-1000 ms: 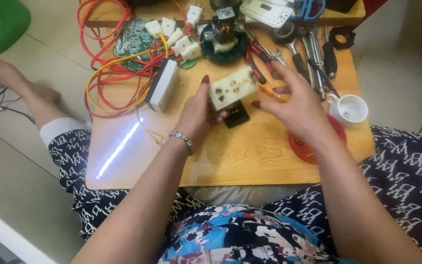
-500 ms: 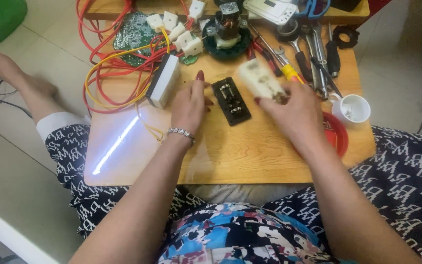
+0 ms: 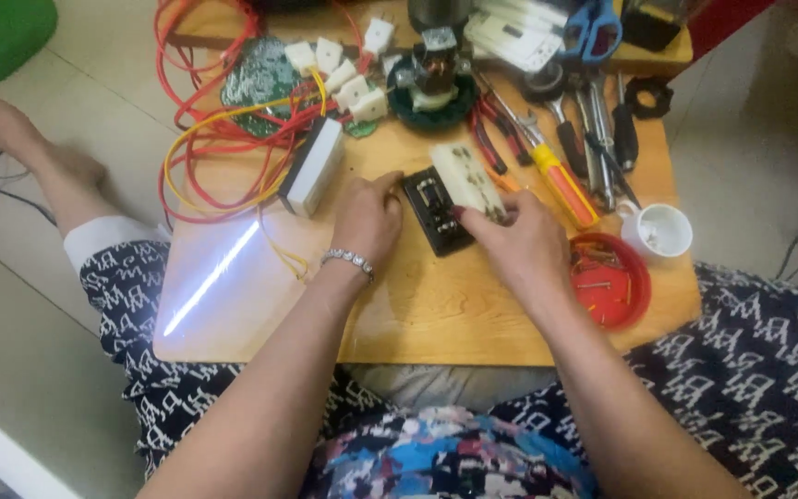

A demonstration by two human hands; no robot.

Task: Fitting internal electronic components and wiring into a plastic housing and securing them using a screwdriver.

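- We see our right hand [image 3: 524, 245] pinching a cream rectangular plastic socket faceplate [image 3: 466, 178] by its lower end, thumb and fingers closed on the edges, plate tilted up off the table with its far end toward 11 o'clock.
- Our left hand [image 3: 367, 217] rests, fingers curled, against the left side of a black rectangular switch module [image 3: 434, 211], which lies flat on the light wooden low table [image 3: 436, 305] near its middle. Left fingertips touch the module; we cannot tell whether they grip or only steady it.
- The faceplate sits just above and at 1 o'clock of the black module, partly overlapping it in view.
- Handling judgement, faceplate: light, stiff moulded plastic, smooth; likely brittle at thin edges and screw holes. Best held by the long side edges, away from the slots.
- Handling judgement, module: small, rigid, light; it may slide on the tabletop unless held from the side. Hold by its outer housing, not the metal contacts on top.
- Surroundings: a white rectangular box [image 3: 311, 166] at 10 o'clock of the left hand, in a tangle of red and yellow wires [image 3: 205, 139]; a yellow-handled screwdriver [image 3: 561, 180] at 1 o'clock of the right hand; a red round shallow dish of small screws [image 3: 610, 277] at 3 o'clock; a white cup [image 3: 658, 229] beyond it.
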